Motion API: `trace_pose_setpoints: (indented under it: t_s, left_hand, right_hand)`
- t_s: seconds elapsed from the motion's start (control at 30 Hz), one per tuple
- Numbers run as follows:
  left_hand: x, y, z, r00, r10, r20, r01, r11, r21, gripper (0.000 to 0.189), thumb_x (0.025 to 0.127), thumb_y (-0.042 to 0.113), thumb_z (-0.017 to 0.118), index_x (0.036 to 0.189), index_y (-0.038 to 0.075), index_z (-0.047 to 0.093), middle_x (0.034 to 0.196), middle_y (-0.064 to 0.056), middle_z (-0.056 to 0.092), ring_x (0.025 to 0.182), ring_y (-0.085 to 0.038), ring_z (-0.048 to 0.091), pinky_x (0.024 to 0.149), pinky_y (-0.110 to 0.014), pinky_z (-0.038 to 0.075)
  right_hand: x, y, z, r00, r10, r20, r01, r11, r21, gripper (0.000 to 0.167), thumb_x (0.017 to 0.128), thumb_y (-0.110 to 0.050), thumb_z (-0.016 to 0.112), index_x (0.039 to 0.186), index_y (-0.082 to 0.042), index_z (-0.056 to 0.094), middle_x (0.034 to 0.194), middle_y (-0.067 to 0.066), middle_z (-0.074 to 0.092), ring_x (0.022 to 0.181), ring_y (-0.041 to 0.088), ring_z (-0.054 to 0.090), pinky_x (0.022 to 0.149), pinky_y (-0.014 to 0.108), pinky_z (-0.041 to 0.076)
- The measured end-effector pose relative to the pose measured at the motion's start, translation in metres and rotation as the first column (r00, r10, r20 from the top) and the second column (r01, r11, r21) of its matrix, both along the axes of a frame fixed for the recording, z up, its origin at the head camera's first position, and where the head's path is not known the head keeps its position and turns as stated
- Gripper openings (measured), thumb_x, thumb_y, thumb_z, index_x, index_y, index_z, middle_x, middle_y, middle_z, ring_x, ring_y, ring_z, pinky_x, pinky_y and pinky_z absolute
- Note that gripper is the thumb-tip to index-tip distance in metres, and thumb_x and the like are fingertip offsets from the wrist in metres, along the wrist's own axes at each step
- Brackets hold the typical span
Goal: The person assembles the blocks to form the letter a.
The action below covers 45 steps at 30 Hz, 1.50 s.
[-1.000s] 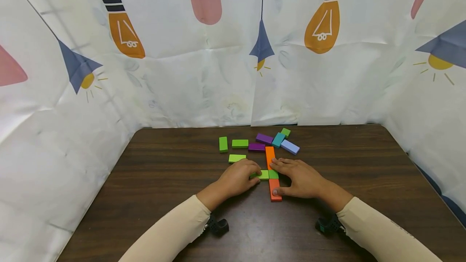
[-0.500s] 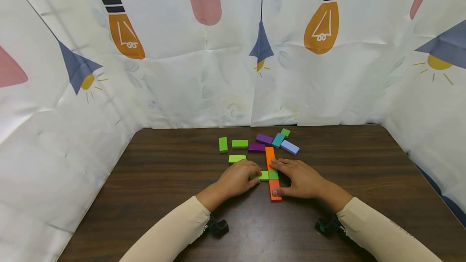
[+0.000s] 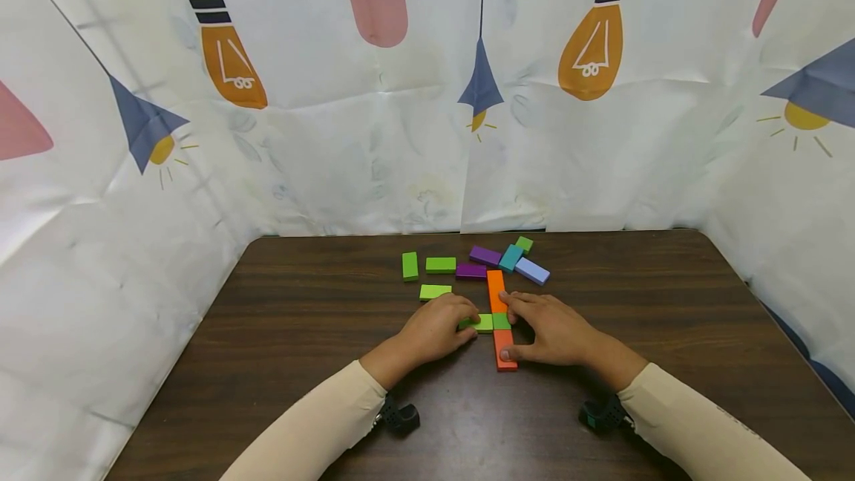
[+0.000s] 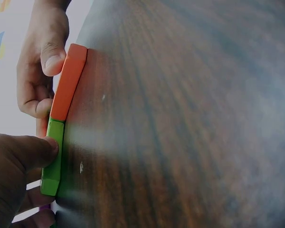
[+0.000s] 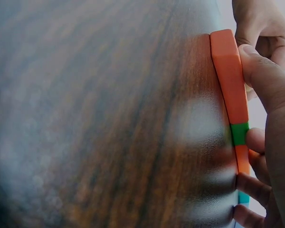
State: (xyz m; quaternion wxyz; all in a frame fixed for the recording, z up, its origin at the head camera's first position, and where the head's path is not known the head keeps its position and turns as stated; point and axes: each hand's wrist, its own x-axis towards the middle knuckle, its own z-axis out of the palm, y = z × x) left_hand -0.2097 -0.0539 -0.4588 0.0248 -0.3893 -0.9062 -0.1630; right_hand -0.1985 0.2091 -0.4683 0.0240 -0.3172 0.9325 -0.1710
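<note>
In the head view, my left hand point(image 3: 437, 326) pinches a light green block point(image 3: 485, 323) between thumb and fingers. The block's right end meets a row made of a far orange block point(image 3: 496, 288), a small green piece point(image 3: 502, 321) and a near red-orange block point(image 3: 505, 355). My right hand point(image 3: 551, 326) rests along the row's right side. Its thumb point(image 5: 256, 66) touches the near block, and a bent fingertip point(image 5: 255, 139) is at the green piece. Another finger reaches the far orange block. The left palm hides part of the light green block.
Behind the row lie purple blocks point(image 3: 470, 272), a teal block point(image 3: 510, 257), a pale blue block point(image 3: 532, 270) and a small green piece point(image 3: 524, 244). Loose green blocks point(image 3: 410, 266) lie to the left. The brown table point(image 3: 307, 303) meets a printed cloth point(image 3: 320, 169) at the back.
The right hand's fingers have spread slightly, with one fingertip now bent down by the green piece. The left hand and the blocks look unmoved.
</note>
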Motion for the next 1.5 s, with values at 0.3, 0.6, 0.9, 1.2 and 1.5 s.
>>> trace_pose_setpoints:
  t_s: [0.3,0.6,0.9,1.2,1.5]
  left_hand:
    - [0.001,0.000,0.001,1.000,0.004,0.011,-0.004,1.000,0.008,0.015,0.093,0.022,0.078,0.106,0.015,0.077,0.112,0.004,0.072,0.107,-0.014,0.064,0.098,-0.031,0.050]
    - [0.002,-0.001,-0.001,1.000,-0.002,-0.012,0.002,0.999,0.044,0.016,0.093,0.023,0.079,0.107,0.015,0.076,0.118,0.003,0.070,0.110,-0.016,0.063,0.098,-0.031,0.050]
    - [-0.005,-0.018,0.008,0.994,0.019,-0.104,-0.007,0.993,0.119,0.018,0.096,0.027,0.075,0.109,0.016,0.077,0.118,0.003,0.069,0.114,-0.019,0.061,0.099,-0.037,0.050]
    - [-0.023,-0.045,0.005,0.987,0.125,-0.104,-0.121,0.992,0.048,0.023,0.094,0.021,0.075,0.116,0.013,0.075,0.125,-0.003,0.069,0.122,-0.025,0.058,0.105,-0.044,0.045]
    - [-0.032,-0.059,0.000,0.983,0.162,-0.087,-0.166,0.986,-0.035,0.029,0.095,0.022,0.075,0.122,0.013,0.073,0.132,-0.006,0.066,0.126,-0.029,0.057,0.107,-0.047,0.044]
  right_hand:
    - [0.001,0.000,0.001,1.000,-0.001,-0.006,0.001,1.000,-0.002,0.103,0.082,-0.081,0.061,0.154,-0.008,0.046,0.152,0.011,0.050,0.139,0.028,0.047,0.111,0.053,0.038]
    - [0.001,-0.001,0.002,1.000,0.003,0.007,-0.003,1.000,-0.023,0.077,0.083,-0.077,0.065,0.128,-0.015,0.059,0.150,0.005,0.053,0.141,0.028,0.046,0.112,0.054,0.037]
    - [0.002,0.000,0.002,1.000,0.008,0.021,-0.008,1.000,0.018,0.097,0.086,-0.079,0.059,0.158,-0.017,0.041,0.154,0.010,0.048,0.140,0.033,0.046,0.110,0.062,0.036]
    - [0.001,0.000,0.004,0.998,0.051,0.025,-0.052,0.998,0.037,0.093,0.089,-0.078,0.054,0.157,-0.015,0.044,0.159,0.002,0.043,0.146,0.029,0.039,0.113,0.061,0.032]
    - [0.001,-0.001,0.004,0.998,0.052,0.021,-0.053,0.998,0.040,0.093,0.089,-0.077,0.055,0.157,-0.015,0.043,0.159,0.002,0.043,0.146,0.029,0.039,0.114,0.060,0.031]
